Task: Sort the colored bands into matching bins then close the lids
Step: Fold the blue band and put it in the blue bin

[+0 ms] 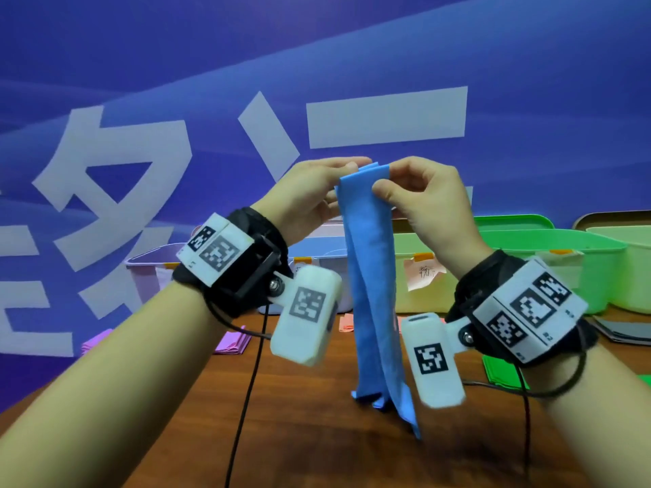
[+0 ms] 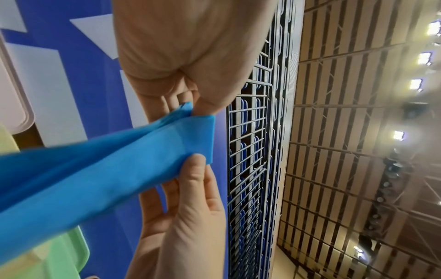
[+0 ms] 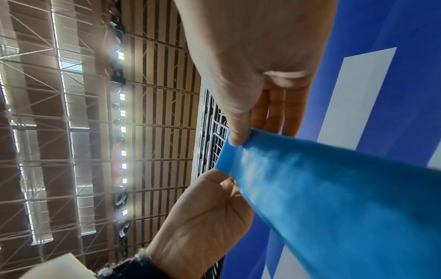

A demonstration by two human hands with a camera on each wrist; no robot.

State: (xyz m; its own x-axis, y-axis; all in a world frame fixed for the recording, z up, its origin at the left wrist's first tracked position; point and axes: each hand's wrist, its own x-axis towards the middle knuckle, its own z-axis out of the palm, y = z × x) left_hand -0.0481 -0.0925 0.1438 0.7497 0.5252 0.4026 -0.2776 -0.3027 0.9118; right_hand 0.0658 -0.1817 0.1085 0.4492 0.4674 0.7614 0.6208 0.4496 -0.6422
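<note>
Between the two hands, the blue band (image 1: 371,276) is held up high by its top edge, likely so it hangs straight for folding. One corner is pinched by the left hand (image 1: 306,199), the other by the right hand (image 1: 426,202). Its bottom end touches the wooden table (image 1: 317,434) below the hands. Open bins (image 1: 549,255) are lined up behind them.

Behind your work: a blue backdrop (image 1: 528,47) with large white characters. Below you: a dark wooden surface (image 1: 317,434). Overhead: a slatted ceiling (image 2: 346,113) with trusses, rows of bright lights (image 2: 398,135), possibly a metal grid panel (image 2: 248,151).
</note>
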